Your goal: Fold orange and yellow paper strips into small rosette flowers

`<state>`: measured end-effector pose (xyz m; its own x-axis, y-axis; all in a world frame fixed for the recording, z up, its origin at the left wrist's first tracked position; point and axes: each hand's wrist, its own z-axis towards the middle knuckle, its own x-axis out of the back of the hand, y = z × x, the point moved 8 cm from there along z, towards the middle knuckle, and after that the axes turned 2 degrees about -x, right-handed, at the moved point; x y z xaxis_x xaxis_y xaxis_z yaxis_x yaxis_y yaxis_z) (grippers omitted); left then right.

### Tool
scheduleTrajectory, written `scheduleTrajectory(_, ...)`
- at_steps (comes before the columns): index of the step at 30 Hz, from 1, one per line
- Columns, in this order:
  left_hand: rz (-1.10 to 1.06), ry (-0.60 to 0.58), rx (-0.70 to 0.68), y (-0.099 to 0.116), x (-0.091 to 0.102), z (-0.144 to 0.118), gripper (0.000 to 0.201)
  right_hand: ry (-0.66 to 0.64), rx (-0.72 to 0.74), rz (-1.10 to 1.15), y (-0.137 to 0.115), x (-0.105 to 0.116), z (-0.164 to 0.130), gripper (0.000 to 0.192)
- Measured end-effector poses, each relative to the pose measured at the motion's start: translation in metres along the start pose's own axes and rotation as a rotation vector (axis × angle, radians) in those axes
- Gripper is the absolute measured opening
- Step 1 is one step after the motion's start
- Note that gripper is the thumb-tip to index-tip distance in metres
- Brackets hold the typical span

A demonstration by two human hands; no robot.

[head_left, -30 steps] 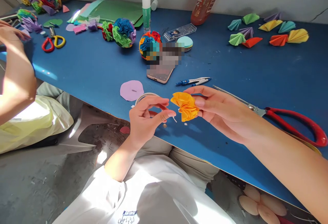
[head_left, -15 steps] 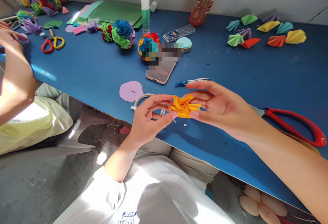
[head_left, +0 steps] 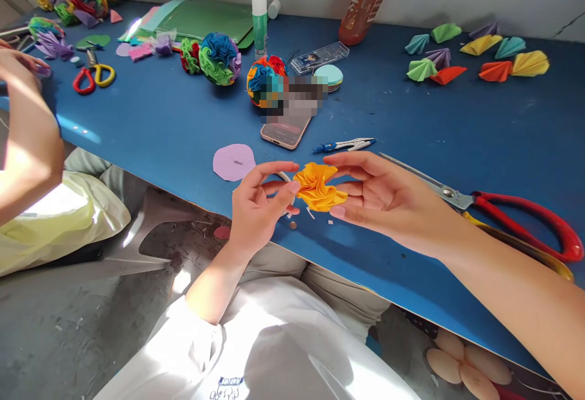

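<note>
Pleated orange paper piece (head_left: 319, 188) located at centre of frame, held over the near part of the blue table (head_left: 420, 125). Left hand (head_left: 256, 211): thumb and fingers pinching the piece's left edge. Right hand (head_left: 388, 199): thumb and fingers spread about its right edge; whether gripping or merely touching cannot be told. Purple paper disc (head_left: 233, 162) lies left of centre; red-handled scissors (head_left: 450, 193) at right; compass (head_left: 326, 147) just above centre.

The single head view looks forward and down, close over the hands (head_left: 258, 211).
</note>
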<state>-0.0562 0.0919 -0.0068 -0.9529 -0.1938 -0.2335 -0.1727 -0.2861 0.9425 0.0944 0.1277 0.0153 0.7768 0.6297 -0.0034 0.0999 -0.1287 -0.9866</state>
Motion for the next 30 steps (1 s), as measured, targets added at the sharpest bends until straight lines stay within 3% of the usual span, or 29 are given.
scheduleTrajectory(11, 0.053, -0.069, -0.132, 0.010, -0.007, -0.006, 0.043, 0.137, 0.024, 0.063, -0.001, -0.001, 0.001, 0.049)
scheduleTrajectory(21, 0.203, -0.220, -0.244, 0.014, -0.020, -0.011, 0.059, 0.077, -0.089, 0.227, 0.014, -0.013, 0.001, 0.049)
scheduleTrajectory(26, 0.256, -0.215, -0.286, 0.016, -0.019, -0.012, 0.049, 0.021, -0.133, 0.191, 0.017, -0.017, 0.001, 0.054)
scheduleTrajectory(28, 0.235, -0.215, -0.306, 0.018, -0.019, -0.013, 0.043, 0.065, -0.092, 0.118, 0.016, -0.012, 0.001, 0.057)
scheduleTrajectory(30, 0.243, -0.217, -0.328, 0.020, -0.020, -0.013, 0.039, 0.183, 0.064, -0.069, 0.004, 0.000, -0.001, 0.052)
